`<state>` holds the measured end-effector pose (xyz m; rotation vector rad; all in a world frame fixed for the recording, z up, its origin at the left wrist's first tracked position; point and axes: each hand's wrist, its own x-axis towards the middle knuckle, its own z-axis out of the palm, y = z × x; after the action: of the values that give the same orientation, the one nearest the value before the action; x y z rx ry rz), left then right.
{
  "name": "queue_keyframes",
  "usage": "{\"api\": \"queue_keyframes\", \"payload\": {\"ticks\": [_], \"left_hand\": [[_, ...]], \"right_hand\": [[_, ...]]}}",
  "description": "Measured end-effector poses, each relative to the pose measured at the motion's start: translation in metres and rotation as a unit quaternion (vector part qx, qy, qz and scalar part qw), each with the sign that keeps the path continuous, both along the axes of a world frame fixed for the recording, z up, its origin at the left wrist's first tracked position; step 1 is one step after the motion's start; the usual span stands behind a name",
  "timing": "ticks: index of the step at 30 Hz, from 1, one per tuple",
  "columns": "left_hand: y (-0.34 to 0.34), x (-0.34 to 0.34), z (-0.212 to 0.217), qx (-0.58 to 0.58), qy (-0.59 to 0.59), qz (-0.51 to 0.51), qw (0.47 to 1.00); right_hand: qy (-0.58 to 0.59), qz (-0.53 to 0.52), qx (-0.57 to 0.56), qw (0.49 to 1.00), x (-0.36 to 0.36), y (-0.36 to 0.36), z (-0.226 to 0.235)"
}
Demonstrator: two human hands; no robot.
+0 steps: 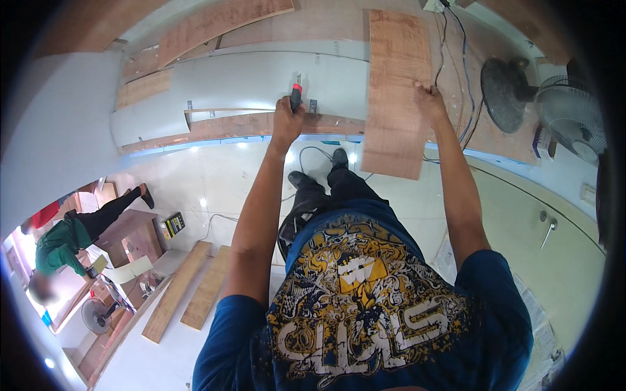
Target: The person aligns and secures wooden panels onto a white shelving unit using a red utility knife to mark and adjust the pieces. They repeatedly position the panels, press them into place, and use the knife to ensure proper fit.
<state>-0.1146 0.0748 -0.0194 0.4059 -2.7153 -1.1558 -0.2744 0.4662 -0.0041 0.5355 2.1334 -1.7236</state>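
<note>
In my left hand (287,118) is a black and red utility knife (297,98), its blade pointing away from me over a pale grey laminate sheet (241,81). My fingers are closed round its handle. My right hand (429,103) grips the right edge of a long plywood board (398,91), thumb on top. The board lies across the right end of the sheet, and its near end juts past the bench edge towards me. A narrow cut gap runs along the near side of the sheet, left of the knife.
Plywood strips (222,26) lie at the bench's far left. Cables (466,78) and a fan (570,117) are on the right. Two planks (176,293) lie at lower left. Beyond them a person in a green shirt (65,241) bends over near a second fan (96,315).
</note>
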Motion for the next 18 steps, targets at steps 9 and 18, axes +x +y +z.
{"api": "queue_keyframes", "payload": {"ticks": [9,18], "left_hand": [[0.048,0.067,0.059,0.448,-0.219,0.041,0.866],[0.064,0.095,0.029,0.490,-0.220,0.034,0.843]], "right_hand": [[0.076,-0.017,-0.088,0.993,0.048,-0.068,-0.020],[0.015,-0.006,-0.007,1.000,0.046,-0.095,0.006]]}}
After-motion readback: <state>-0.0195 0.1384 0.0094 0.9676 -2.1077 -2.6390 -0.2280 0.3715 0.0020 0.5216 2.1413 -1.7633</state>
